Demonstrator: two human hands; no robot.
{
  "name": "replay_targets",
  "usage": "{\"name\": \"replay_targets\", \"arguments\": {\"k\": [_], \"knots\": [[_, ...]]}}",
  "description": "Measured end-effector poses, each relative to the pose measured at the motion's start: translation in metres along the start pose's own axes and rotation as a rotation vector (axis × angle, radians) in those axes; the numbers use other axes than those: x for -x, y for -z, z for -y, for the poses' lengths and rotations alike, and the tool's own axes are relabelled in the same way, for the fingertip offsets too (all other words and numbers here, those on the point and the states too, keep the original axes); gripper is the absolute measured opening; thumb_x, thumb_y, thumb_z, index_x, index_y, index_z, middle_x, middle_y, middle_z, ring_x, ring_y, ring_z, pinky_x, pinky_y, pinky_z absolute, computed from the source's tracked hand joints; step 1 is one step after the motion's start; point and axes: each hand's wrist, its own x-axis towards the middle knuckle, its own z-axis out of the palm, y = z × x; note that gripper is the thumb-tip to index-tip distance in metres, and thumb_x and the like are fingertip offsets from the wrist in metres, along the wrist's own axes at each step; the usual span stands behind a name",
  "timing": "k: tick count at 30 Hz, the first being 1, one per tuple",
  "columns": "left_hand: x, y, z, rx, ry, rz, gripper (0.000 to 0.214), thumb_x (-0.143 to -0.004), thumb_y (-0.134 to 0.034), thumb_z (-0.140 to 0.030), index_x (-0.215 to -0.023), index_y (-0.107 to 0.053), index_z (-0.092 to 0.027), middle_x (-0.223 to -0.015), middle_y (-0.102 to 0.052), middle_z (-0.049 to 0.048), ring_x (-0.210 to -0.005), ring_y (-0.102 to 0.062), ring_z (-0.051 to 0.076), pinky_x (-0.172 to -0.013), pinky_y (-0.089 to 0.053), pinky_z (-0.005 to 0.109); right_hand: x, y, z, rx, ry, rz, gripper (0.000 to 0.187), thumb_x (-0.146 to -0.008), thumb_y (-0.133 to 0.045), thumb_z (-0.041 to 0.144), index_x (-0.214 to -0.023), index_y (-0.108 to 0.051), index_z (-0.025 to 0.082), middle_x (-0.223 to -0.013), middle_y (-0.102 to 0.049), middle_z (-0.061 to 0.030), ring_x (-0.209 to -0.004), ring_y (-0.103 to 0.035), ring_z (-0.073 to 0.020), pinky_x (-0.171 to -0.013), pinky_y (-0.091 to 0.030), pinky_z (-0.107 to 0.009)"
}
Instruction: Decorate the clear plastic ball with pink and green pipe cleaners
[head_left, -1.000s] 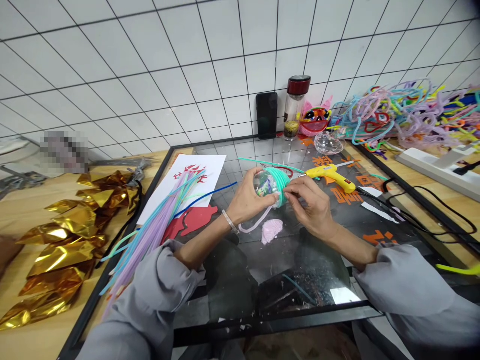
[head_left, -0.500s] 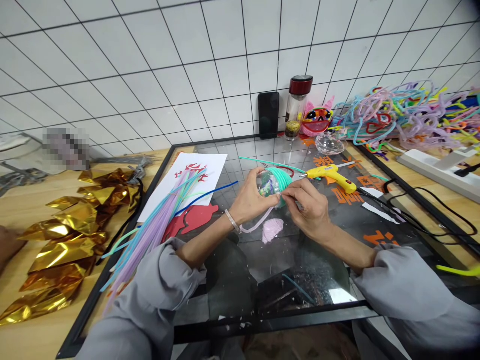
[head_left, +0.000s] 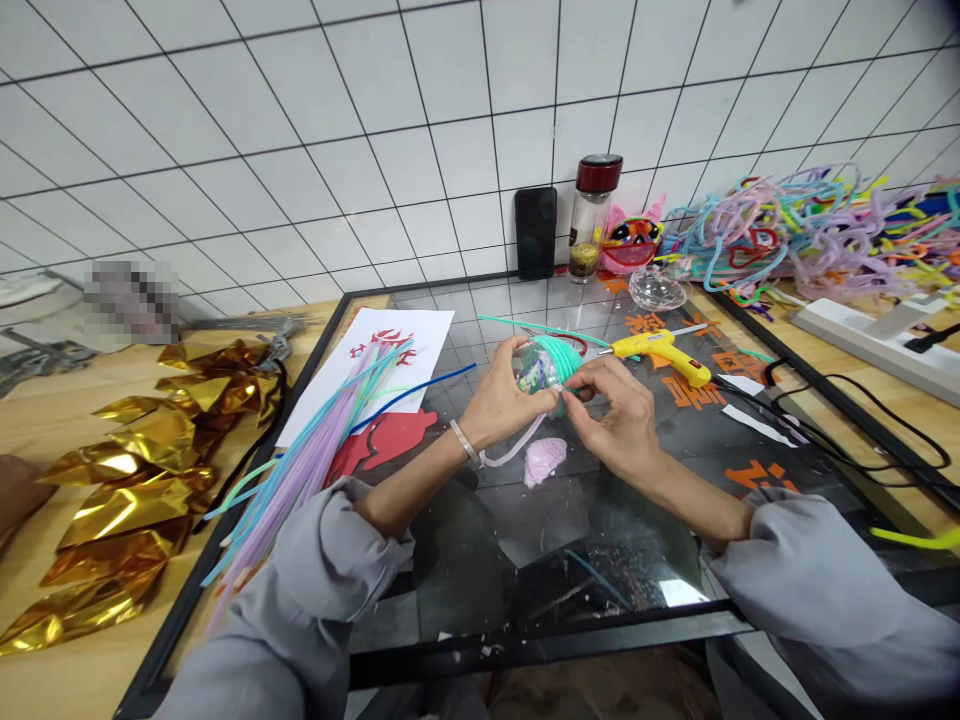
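My left hand [head_left: 501, 400] is closed around a clear plastic ball [head_left: 529, 370] whose right side is wound with green pipe cleaner [head_left: 561, 360]. My right hand [head_left: 616, 412] pinches at the lower right edge of the ball; what lies between its fingertips is too small to make out. A pale purple pipe cleaner [head_left: 517, 446] curves down from the ball below my left hand. Under the ball, a ridged lilac piece [head_left: 545, 461] lies on the dark glass tabletop [head_left: 525, 580]. Just beyond my right hand rests a yellow glue gun [head_left: 660, 354], nozzle toward the ball.
At left are a bundle of pipe cleaners [head_left: 307, 470], white paper [head_left: 322, 360], a red cut-out [head_left: 394, 437] and gold foil [head_left: 135, 460]. A phone [head_left: 535, 232], a glass bottle [head_left: 587, 225] and a pink figure [head_left: 631, 240] stand along the wall. Cables [head_left: 840, 420] and a power strip [head_left: 885, 345] lie right.
The fingers of my right hand have shifted slightly at the ball's edge. My left hand and the ball stay in nearly the same place.
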Motion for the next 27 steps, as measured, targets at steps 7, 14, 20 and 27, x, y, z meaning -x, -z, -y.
{"name": "replay_targets", "arguments": {"k": [7, 14, 20, 27], "knots": [[0.0004, -0.0002, -0.0014, -0.012, 0.012, -0.003, 0.070, -0.067, -0.070, -0.030, -0.129, -0.042, -0.015, -0.137, -0.051, 0.0154, -0.126, -0.051, 0.030, -0.109, -0.039, 0.045, 0.0006, -0.0010, 0.0025, -0.096, -0.216, -0.007, 0.010, -0.078, -0.062, 0.015, -0.069, -0.062, 0.019, -0.070, -0.061, -0.0015, -0.063, -0.058, -0.0141, -0.059, -0.049, -0.028], [0.0003, 0.0007, -0.0004, -0.012, 0.023, 0.005, 0.070, -0.067, -0.070, -0.029, -0.130, -0.042, -0.015, -0.137, -0.051, 0.0155, -0.125, -0.052, 0.030, -0.109, -0.039, 0.045, -0.0040, -0.0006, -0.0035, -0.389, -0.496, 0.003, 0.012, -0.071, -0.069, 0.025, -0.064, -0.064, 0.017, -0.066, -0.060, -0.0003, -0.059, -0.056, -0.0120, -0.055, -0.046, -0.026], [0.0003, 0.0009, -0.0005, 0.007, 0.007, 0.001, 0.068, -0.067, -0.072, -0.027, -0.128, -0.043, -0.018, -0.136, -0.052, 0.0138, -0.124, -0.052, 0.030, -0.110, -0.039, 0.045, -0.0079, 0.0011, -0.0055, -0.484, -0.630, 0.010, 0.013, -0.065, -0.073, 0.026, -0.062, -0.065, 0.016, -0.063, -0.059, 0.0002, -0.056, -0.053, -0.0104, -0.053, -0.043, -0.025], [0.0005, -0.0003, -0.0001, -0.009, -0.009, -0.002, 0.068, -0.068, -0.071, -0.028, -0.129, -0.042, -0.018, -0.136, -0.052, 0.0139, -0.124, -0.051, 0.029, -0.110, -0.039, 0.046, -0.0073, -0.0005, -0.0024, -0.414, -0.588, -0.011, 0.013, -0.067, -0.070, 0.026, -0.062, -0.063, 0.016, -0.064, -0.058, 0.0002, -0.055, -0.053, -0.0104, -0.054, -0.043, -0.026]]}}
